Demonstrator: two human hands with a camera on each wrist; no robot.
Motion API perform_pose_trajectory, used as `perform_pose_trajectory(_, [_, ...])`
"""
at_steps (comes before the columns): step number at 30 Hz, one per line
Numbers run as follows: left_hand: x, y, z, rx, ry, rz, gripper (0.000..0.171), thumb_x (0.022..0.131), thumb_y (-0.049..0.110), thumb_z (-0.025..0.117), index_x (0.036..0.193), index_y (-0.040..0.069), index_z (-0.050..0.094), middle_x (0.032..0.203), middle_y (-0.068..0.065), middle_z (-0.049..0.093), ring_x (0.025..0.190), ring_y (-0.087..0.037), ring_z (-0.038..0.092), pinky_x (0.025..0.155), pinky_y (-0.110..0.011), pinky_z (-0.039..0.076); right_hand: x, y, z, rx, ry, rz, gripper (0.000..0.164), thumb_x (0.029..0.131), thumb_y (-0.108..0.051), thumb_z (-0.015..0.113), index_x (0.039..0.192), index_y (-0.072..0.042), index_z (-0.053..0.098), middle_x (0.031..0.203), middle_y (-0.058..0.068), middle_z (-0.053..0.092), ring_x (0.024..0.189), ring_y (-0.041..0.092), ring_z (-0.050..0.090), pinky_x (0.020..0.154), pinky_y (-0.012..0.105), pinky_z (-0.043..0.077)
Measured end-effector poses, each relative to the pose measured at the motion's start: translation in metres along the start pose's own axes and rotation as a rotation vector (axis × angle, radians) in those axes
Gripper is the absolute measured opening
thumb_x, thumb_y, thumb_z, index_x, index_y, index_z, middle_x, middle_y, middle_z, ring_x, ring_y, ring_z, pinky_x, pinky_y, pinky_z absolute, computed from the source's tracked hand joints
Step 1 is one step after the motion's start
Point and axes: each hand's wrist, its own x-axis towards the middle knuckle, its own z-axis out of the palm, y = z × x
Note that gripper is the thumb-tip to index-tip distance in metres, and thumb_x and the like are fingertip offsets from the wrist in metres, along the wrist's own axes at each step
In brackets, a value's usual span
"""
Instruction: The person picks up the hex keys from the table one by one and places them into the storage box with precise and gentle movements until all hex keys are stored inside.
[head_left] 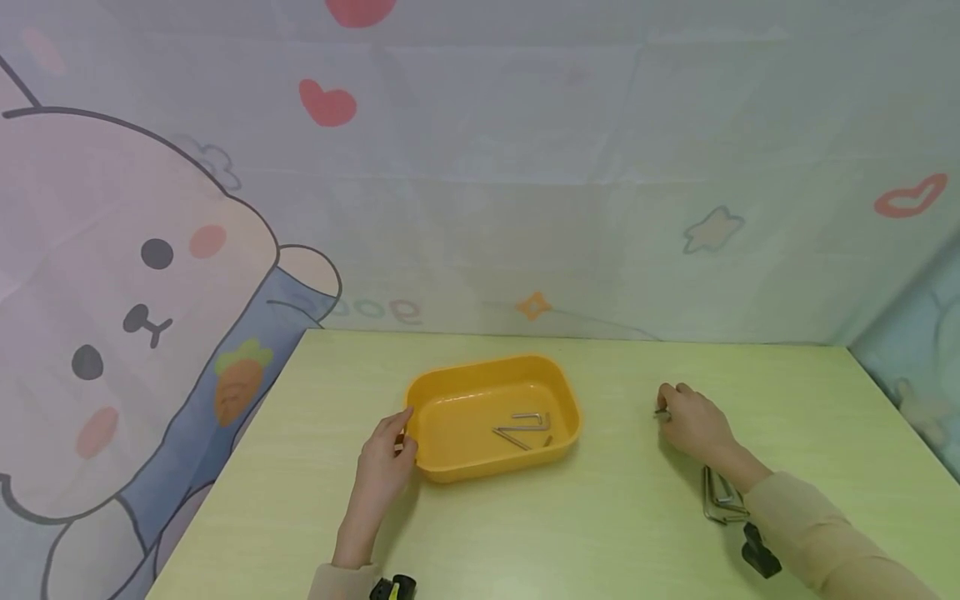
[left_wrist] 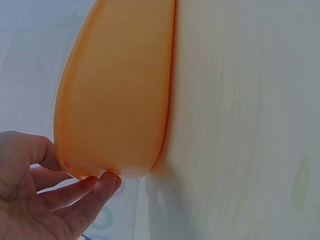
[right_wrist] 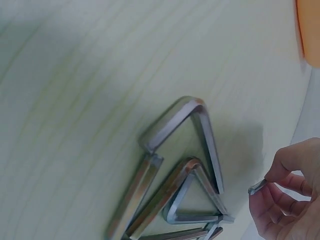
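Note:
A yellow plastic tray [head_left: 446, 425] stands on the table, and several metal hex keys [head_left: 522, 428] lie in its right half. My left hand [head_left: 384, 462] holds the tray's left end at the rim; in the left wrist view the thumb is by the rim and the fingertips touch the end wall. To the right of the tray, my right hand [head_left: 697, 423] pinches a small hex key [right_wrist: 257, 187] between thumb and fingers, above the table. Most of that key is hidden in the hand. Below the right wrist lies a group of larger hex keys [right_wrist: 170, 122], nested together on the table.
The pale wooden table [head_left: 622, 533] ends at a cloth backdrop [head_left: 480, 208] with cartoon prints. Bare tabletop lies between the tray and the hex key group. A black wrist device [head_left: 761, 552] hangs by the right sleeve, another [head_left: 393, 587] by the left.

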Motion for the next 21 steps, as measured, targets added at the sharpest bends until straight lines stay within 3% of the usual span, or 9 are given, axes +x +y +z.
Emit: perform_pose_trajectory(21, [-0.001,0.001,0.000,-0.006,-0.008,-0.004,0.047,0.093,0.004,0.048,0.139,0.001,0.049,0.137,-0.020,0.052,0.109,-0.034,0.061,0.089,-0.043,0.057,0.006,-0.039,-0.019,0.050,0.048,-0.089,0.019,0.074,0.005,0.055,0.091,-0.002,0.059,0.075,0.007,0.052,0.060,0.014,0.042,0.049,0.023,0.031])
